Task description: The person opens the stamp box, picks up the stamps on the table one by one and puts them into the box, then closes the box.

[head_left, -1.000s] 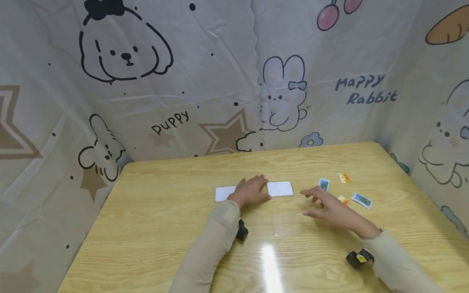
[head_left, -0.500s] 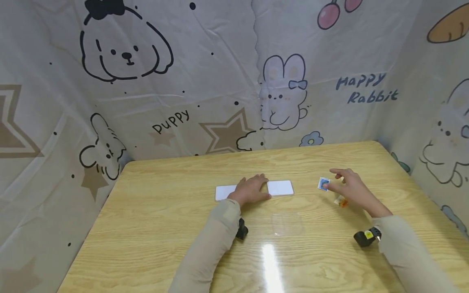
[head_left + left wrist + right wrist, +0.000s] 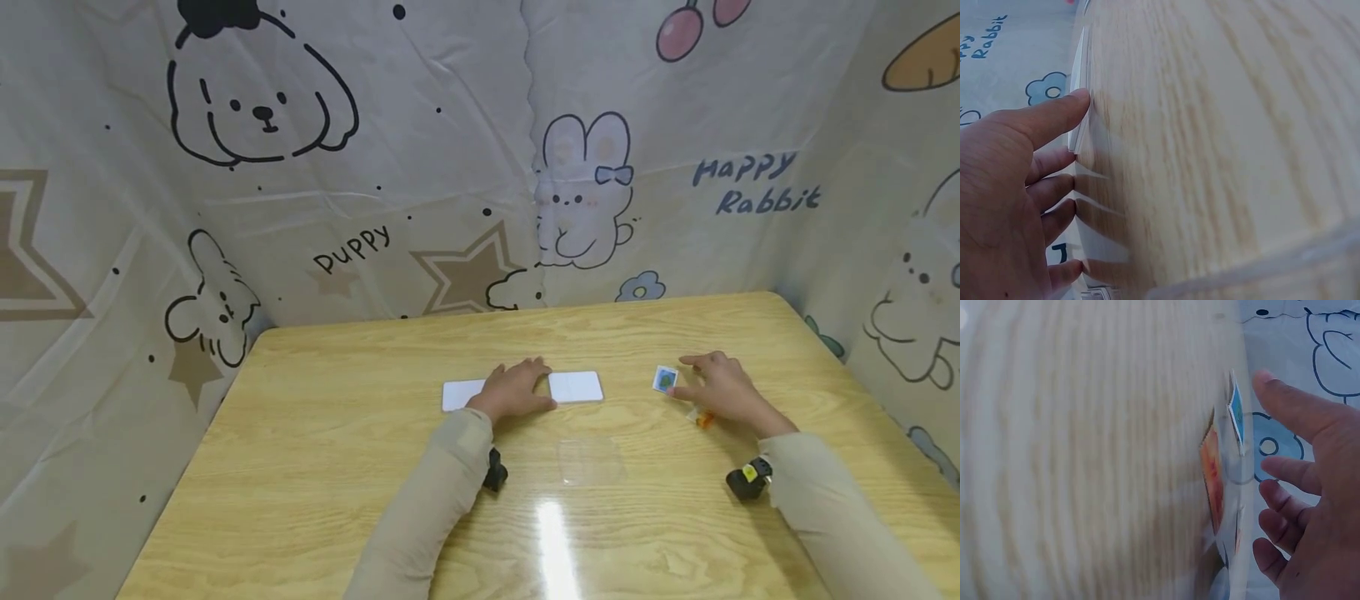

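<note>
My left hand rests on the table between two white rectangular cards. Its thumb and index finger touch the near end of the right-hand card, whose thin edge shows in the left wrist view. Partly under the left wrist lies the other card. My right hand hovers over small stamps with toothed edges, its fingers loosely bent and holding nothing. By the thumb tip is a blue stamp; an orange stamp lies below the hand. A further stamp shows edge-on, and the hand hides others in the head view.
A clear plastic sheet lies flat on the wooden table in front of the cards. Each wrist carries a black camera, such as the right one. A cartoon-printed curtain surrounds the table's back and sides.
My right hand has moved right and away from me, from left of the stamps to above them, covering several. My left hand stays at the white cards.
</note>
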`<control>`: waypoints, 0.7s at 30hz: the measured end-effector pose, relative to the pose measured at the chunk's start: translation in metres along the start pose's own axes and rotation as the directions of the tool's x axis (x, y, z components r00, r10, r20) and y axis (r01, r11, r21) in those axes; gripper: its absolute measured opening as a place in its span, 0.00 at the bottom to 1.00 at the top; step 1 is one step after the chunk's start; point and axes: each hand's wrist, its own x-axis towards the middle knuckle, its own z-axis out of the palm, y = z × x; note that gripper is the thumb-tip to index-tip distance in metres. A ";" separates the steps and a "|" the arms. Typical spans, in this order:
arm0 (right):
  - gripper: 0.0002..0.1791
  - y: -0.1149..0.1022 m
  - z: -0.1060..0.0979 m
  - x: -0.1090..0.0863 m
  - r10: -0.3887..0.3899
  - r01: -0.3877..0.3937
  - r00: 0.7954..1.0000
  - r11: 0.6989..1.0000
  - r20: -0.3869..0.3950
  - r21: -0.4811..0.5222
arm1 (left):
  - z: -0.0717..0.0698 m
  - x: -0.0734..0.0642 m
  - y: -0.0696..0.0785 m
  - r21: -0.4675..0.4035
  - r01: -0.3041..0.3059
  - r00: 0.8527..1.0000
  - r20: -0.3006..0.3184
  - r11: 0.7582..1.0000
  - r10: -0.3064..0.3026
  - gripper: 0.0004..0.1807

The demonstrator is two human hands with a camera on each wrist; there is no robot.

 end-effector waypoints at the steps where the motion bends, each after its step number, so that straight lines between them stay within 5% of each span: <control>1: 0.44 0.000 0.002 0.001 0.000 0.000 1.000 1.000 0.002 -0.016 | 0.000 0.000 0.000 0.001 0.001 1.000 0.003 1.000 -0.001 0.35; 21: 0.35 -0.003 0.009 0.003 0.009 -0.009 1.000 0.996 0.001 -0.089 | 0.000 0.000 -0.001 -0.006 0.003 1.000 0.013 1.000 -0.002 0.35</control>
